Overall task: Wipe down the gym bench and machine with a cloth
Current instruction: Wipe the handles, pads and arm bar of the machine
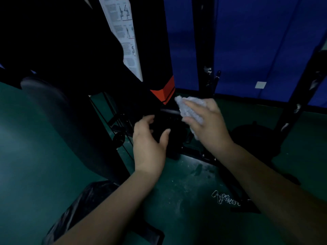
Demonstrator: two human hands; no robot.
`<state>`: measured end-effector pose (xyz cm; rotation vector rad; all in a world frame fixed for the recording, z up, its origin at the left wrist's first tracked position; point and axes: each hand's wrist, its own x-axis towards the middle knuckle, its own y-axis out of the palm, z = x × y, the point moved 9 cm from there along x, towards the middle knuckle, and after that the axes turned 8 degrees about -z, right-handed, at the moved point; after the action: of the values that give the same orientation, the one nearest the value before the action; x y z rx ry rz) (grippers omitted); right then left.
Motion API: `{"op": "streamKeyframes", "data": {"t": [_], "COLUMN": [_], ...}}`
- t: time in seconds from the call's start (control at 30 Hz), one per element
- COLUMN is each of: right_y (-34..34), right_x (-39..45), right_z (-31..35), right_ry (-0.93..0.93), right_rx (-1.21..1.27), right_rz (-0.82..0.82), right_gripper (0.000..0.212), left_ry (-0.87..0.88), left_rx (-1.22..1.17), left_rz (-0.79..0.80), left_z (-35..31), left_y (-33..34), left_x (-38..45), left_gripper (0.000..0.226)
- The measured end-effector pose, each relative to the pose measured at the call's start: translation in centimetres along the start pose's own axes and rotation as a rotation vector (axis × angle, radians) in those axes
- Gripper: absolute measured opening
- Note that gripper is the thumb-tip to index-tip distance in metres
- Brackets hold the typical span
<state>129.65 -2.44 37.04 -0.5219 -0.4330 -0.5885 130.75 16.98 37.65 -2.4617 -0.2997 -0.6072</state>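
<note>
Cloth (192, 110) is gripped in the right hand (208, 124) against the machine (159, 59); a dark part, perhaps a pad, is cupped loosely by the left hand (150, 142).

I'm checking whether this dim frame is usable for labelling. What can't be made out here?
Head view only:
- The black machine part gripped by the left hand: too dark to identify.
- The cloth: mostly covered by the right hand, whose fingers pinch it.
- The instruction sheet: print too small to read, top cut off.
- The chain on the floor: ends unclear.
</note>
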Motion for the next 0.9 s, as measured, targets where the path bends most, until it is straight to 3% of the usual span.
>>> {"op": "streamKeyframes", "data": {"t": [0.13,0.27,0.37,0.47,0.57,0.73,0.9], "right_y": [0.1,-0.1,-0.8,-0.8,0.2,1.3,3.3], "right_x": [-0.9,-4.3,-5.0,-3.4,-2.0,-1.7,-1.9], "right_z": [-4.5,-12.8,-12.4,-7.9,-5.6,-7.5,-10.7], "right_ry": [0.085,0.338,0.353,0.241,0.115,0.149,0.315], "right_rx": [-0.011,-0.046,0.052,0.182,0.160,0.174,0.204], "right_rz": [-0.010,0.078,-0.031,-0.125,-0.117,-0.081,0.006], "right_gripper": [0.041,0.023,0.032,0.044,0.047,0.047,0.043], "left_ry": [0.252,0.468,0.495,0.504,0.497,0.515,0.502], "left_rx": [0.096,0.318,0.371,0.374,0.352,0.358,0.352], "left_rz": [0.039,0.077,0.128,0.119,0.123,0.114,0.092], "left_z": [-3.2,-4.8,-4.7,-5.0,-5.0,-5.0,-4.8], "left_y": [0.2,1.7,2.6,3.1,3.6,3.7,3.6], "left_x": [1.1,2.0,1.9,2.4,3.4,3.7,3.4], "left_gripper": [0.045,0.039,0.041,0.038,0.037,0.034,0.033]}}
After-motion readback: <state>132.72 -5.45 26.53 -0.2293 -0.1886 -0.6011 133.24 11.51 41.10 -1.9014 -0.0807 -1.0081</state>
